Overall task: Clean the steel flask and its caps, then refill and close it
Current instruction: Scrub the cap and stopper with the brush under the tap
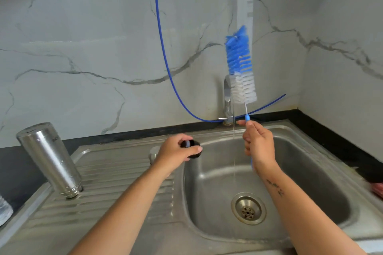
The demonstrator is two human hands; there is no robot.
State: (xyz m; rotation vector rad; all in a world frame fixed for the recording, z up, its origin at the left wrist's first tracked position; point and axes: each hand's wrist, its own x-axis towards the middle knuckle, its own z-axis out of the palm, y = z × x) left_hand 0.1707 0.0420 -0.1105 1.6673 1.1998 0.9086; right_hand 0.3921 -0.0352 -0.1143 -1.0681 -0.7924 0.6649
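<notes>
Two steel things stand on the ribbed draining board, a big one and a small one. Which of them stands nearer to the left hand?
The small steel cap, right behind the left hand. The tall flask stands upside down, far to the left.

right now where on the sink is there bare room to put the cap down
The ribbed drainboard is bare between the upturned steel flask and the basin. The front rim is bare too. The basin centre is crowded: water runs from the tap between both hands.
</notes>
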